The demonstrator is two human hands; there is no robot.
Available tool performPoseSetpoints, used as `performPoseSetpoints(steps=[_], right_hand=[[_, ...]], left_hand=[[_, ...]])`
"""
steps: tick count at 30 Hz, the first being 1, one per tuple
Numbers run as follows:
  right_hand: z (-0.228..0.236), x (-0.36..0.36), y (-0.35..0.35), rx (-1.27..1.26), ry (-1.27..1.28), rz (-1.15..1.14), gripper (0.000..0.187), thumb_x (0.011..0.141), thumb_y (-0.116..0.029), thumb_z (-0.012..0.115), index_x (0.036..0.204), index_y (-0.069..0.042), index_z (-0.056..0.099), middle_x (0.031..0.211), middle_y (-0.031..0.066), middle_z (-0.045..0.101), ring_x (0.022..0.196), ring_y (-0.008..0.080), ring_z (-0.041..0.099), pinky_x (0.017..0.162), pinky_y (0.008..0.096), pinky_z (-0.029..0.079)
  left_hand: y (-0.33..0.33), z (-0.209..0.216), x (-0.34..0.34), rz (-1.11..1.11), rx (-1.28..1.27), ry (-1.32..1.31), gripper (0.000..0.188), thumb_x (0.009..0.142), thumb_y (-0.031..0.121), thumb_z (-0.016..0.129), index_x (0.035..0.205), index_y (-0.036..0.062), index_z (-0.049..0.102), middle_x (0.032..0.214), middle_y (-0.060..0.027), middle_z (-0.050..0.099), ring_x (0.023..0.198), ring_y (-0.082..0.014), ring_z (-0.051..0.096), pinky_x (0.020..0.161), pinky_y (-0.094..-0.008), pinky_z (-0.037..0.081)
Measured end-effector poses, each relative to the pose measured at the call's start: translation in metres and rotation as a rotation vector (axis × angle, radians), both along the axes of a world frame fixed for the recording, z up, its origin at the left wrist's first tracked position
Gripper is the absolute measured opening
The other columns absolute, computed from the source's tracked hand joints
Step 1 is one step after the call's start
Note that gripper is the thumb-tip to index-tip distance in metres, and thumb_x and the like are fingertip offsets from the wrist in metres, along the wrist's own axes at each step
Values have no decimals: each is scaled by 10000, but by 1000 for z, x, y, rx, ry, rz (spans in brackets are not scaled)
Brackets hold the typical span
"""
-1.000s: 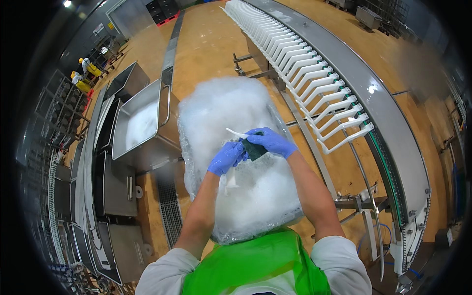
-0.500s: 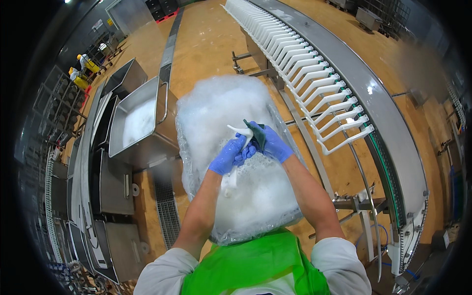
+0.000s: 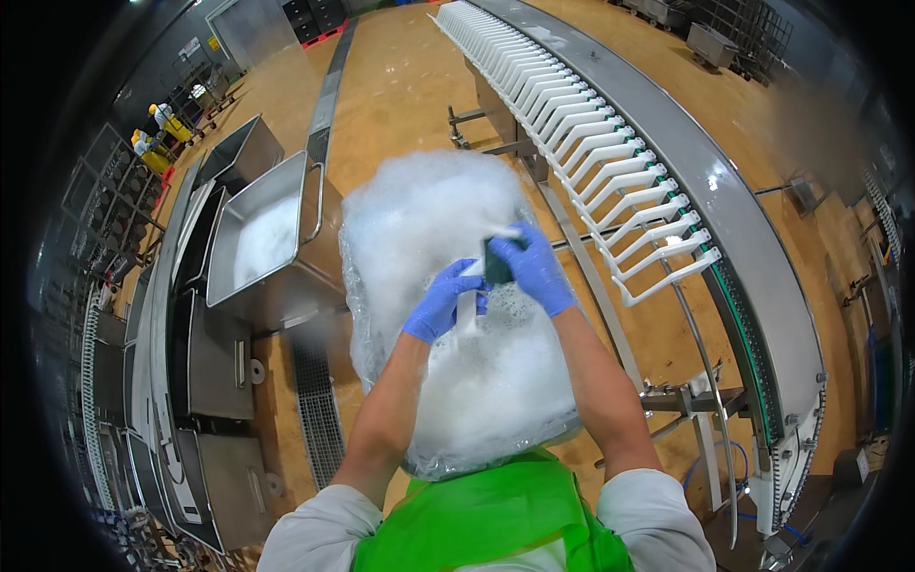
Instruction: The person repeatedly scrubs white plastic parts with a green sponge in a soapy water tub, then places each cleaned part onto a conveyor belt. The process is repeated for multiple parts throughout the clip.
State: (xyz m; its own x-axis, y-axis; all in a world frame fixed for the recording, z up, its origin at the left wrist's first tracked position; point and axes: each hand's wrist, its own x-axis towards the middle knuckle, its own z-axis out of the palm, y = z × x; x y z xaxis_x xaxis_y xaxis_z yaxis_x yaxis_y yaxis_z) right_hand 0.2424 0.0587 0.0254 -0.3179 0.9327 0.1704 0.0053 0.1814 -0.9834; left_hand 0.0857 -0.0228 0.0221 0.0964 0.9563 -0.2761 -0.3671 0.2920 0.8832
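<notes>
Holding a white plastic piece point(image 3: 466, 313) over the foam point(image 3: 429, 212), the left hand point(image 3: 445, 298) has its grip curled closed; suds could let the piece slip under. Rightward, the right hand point(image 3: 535, 271) has its grip around a dark green pad point(image 3: 497, 264), seemingly against the piece's upper end; hard pressing might twist it loose.

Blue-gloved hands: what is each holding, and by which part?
The left hand holds a white piece around its middle; the right hand holds a dark green pad by its right side.
</notes>
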Motion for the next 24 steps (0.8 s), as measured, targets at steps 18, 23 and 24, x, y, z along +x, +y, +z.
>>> performPoseSetpoints(steps=[18, 23, 24], right_hand=[[14, 18, 24, -62, 318, -200, 205, 822, -245, 707, 862, -49, 664, 743, 33, 638, 619, 92, 602, 441, 236, 448], [-14, -12, -7, -274, 39, 170, 307, 776, -293, 766, 923, -46, 657, 824, 23, 633, 751, 100, 577, 690, 263, 497], [-16, -13, -7, -260, 12, 218, 320, 761, -299, 785, 912, -47, 659, 824, 26, 634, 767, 97, 578, 707, 259, 494]], left_hand=[[-14, 17, 31, 8, 187, 543, 268, 781, 184, 724, 976, 33, 618, 847, 0, 604, 740, -75, 529, 682, -253, 461], [-8, 8, 35, -3, 278, 451, 326, 766, 154, 762, 1037, 46, 617, 865, 15, 585, 797, -68, 537, 732, -252, 474], [-8, 10, 33, 5, 261, 450, 335, 761, 145, 768, 1044, 44, 619, 866, 17, 584, 802, -68, 541, 736, -253, 478]])
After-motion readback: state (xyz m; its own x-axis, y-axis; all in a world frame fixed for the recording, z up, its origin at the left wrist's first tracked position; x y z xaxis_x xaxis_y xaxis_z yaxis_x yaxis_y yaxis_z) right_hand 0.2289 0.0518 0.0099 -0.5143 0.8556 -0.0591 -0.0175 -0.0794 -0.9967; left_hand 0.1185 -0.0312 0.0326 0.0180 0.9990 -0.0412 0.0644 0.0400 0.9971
